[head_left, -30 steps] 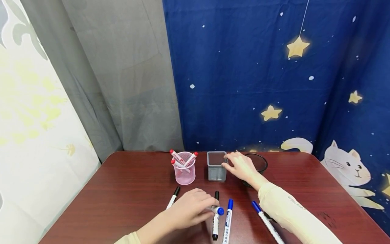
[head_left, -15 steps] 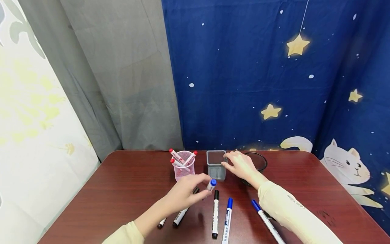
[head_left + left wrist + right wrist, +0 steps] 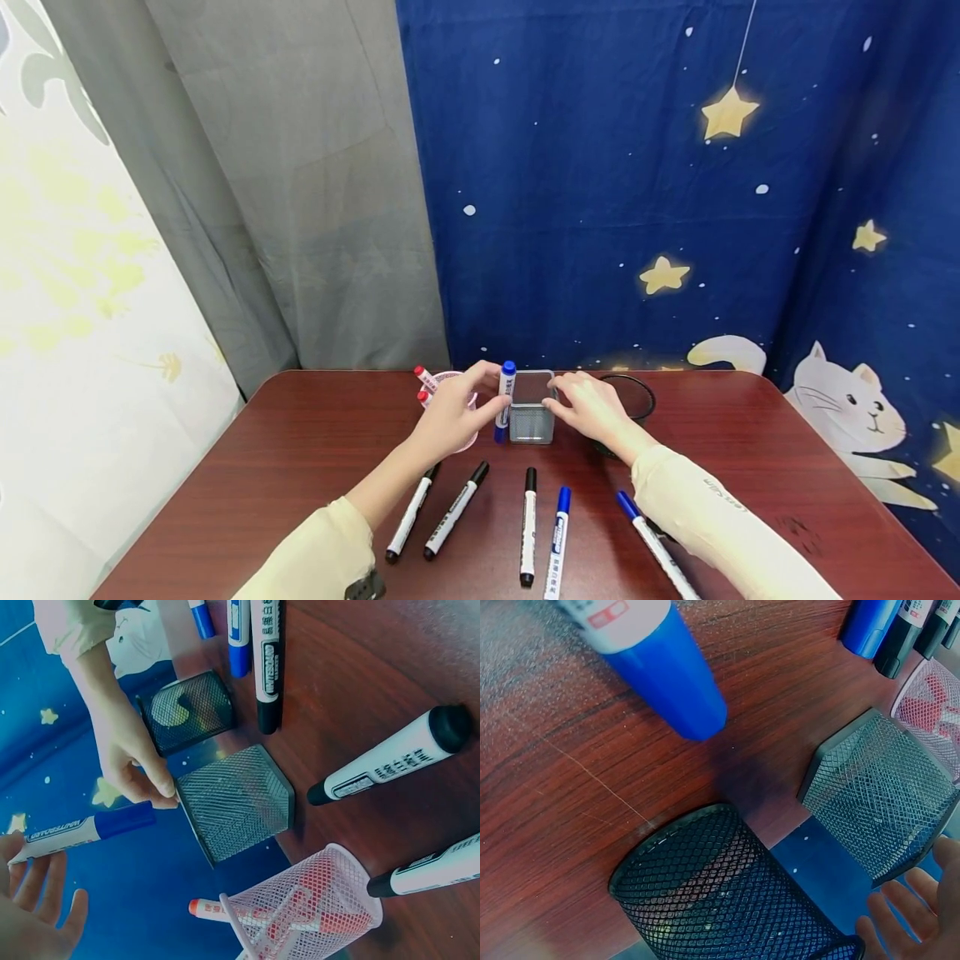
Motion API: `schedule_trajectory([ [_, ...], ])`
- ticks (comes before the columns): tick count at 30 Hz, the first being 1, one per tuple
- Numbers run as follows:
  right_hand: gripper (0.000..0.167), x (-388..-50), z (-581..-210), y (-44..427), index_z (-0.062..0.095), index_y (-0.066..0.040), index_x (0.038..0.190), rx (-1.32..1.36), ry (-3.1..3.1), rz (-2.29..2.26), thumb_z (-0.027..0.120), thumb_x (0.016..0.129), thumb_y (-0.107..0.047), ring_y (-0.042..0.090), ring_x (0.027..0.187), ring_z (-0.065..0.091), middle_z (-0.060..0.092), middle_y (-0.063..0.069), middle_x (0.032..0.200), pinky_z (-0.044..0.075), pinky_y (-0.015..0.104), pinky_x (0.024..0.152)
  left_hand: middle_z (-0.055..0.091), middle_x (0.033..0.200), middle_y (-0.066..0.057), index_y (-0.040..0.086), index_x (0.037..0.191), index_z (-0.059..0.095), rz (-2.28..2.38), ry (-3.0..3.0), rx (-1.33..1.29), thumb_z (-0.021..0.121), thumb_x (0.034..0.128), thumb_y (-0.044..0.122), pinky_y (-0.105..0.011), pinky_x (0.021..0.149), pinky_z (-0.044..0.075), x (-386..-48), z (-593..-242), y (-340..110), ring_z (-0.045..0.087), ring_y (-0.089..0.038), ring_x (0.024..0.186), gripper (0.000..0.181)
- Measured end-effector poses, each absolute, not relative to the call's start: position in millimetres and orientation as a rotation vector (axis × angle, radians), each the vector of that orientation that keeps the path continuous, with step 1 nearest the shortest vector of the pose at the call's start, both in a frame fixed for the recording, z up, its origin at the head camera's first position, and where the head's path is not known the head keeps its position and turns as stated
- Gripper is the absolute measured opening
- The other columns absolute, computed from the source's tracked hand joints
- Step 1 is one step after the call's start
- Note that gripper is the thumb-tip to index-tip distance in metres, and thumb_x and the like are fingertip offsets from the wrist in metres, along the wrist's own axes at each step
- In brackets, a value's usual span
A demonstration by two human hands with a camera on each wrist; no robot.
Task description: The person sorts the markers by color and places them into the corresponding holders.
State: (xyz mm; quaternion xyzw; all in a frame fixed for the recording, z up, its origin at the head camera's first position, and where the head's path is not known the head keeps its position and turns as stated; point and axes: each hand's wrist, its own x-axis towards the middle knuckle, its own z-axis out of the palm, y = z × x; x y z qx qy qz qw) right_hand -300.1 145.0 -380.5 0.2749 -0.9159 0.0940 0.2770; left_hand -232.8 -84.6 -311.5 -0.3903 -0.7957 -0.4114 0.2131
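Observation:
My left hand point(image 3: 450, 414) pinches a blue whiteboard marker point(image 3: 506, 385) between thumb and fingers. The marker stands nearly upright, just left of the square grey mesh pen holder point(image 3: 532, 424) and in front of its left side. At that holder's right rim, my right hand point(image 3: 594, 410) grips the edge with thumb and fingertips. Partly hidden behind the left hand is a pink mesh pen holder point(image 3: 322, 907) with red markers point(image 3: 423, 377) in it. A round black mesh pen holder point(image 3: 727, 892) stands right of the grey one, largely covered by the right hand in the head view.
Toward the front of the brown table point(image 3: 300, 467) lie several black whiteboard markers point(image 3: 529, 529) and two blue ones, one blue marker point(image 3: 558, 542) in the middle and another blue marker point(image 3: 656, 546) near the right forearm. Curtains point(image 3: 570, 192) hang behind the table.
My left hand has risen and moved away from me with the blue marker, which has turned from lying flat to upright. The right hand has stayed on the grey pen holder.

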Motion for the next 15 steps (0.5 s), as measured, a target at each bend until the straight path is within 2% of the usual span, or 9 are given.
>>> schedule_trajectory([
  [7,0.027,-300.8,-380.7,145.0,0.065,-0.014,0.095,0.724,-2.474,0.244,0.062,0.080,-0.037,0.018,0.078,0.057,0.063,0.001,0.088,0.047,0.034,0.057,0.063,0.082,0.000,0.008,0.098,0.054,-1.208,-2.243,-1.009,0.064,0.0801,0.009,-0.031,0.069,0.048,-248.6,-308.6,-80.7,0.060,-0.007,0.073,0.021],
  [12,0.028,-300.8,-380.8,145.5,0.065,-0.014,0.095,0.726,-2.473,0.238,0.062,0.080,-0.037,0.018,0.078,0.058,0.063,0.002,0.088,0.047,0.034,0.057,0.063,0.082,-0.005,0.006,0.098,0.055,-1.248,-2.262,-0.943,0.065,0.0792,0.007,-0.038,0.068,0.048,-257.3,-308.3,-78.5,0.061,-0.013,0.073,0.022],
  [15,0.027,-300.8,-380.8,145.7,0.065,-0.014,0.094,0.728,-2.468,0.236,0.063,0.079,-0.037,0.018,0.078,0.058,0.063,0.002,0.088,0.047,0.034,0.056,0.063,0.083,-0.005,0.005,0.099,0.055,-1.251,-2.282,-0.901,0.065,0.0791,0.008,-0.036,0.069,0.048,-263.4,-308.1,-76.0,0.061,-0.014,0.074,0.022],
])
